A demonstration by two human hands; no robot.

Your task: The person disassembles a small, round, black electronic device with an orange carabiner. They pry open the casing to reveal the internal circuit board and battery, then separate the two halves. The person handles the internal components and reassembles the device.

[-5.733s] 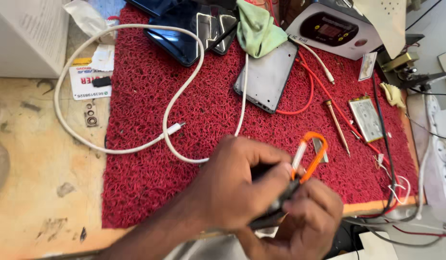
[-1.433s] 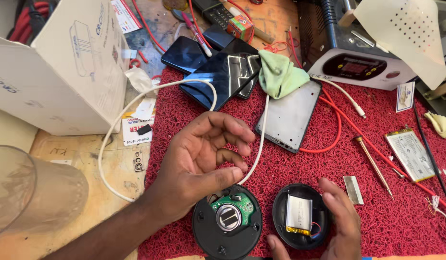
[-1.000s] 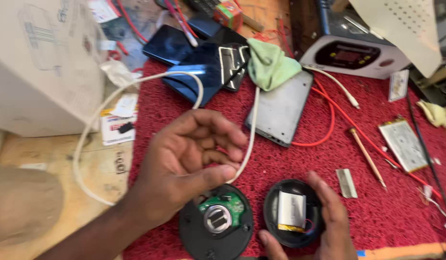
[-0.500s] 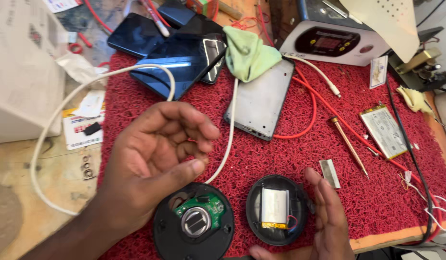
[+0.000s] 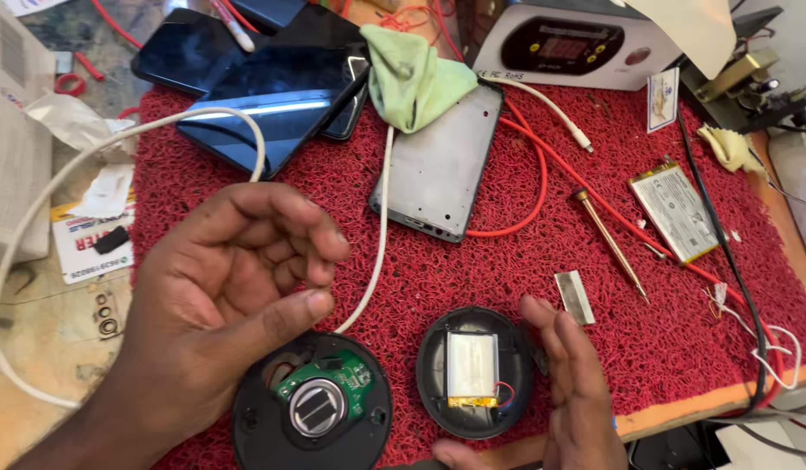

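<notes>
Two black round device halves lie on the red mat [image 5: 507, 261]. The left half [image 5: 311, 409] shows a green circuit board and a round metal part. The right half [image 5: 475, 370] holds a flat silver battery with a thin red wire. My left hand [image 5: 237, 287] hovers palm-up above the left half, its fingers curled and apart, holding nothing. At the right half's right side, my right hand [image 5: 577, 392] is held edge-on with straight fingers, holding nothing.
A grey phone body [image 5: 442, 165] lies mid-mat under a green cloth [image 5: 411, 78]. Dark phones [image 5: 272, 104] sit at the back left. A white cable [image 5: 381, 218], a red wire, a thin tool [image 5: 607, 239], a flat battery [image 5: 677, 209] and a white box with a display [image 5: 577, 43] are about.
5.7 s ago both hands worked on the black device with an orange-handled tool. The device then lies opened in two halves; since 1.4 s ago the hands stay beside them while the view shifts.
</notes>
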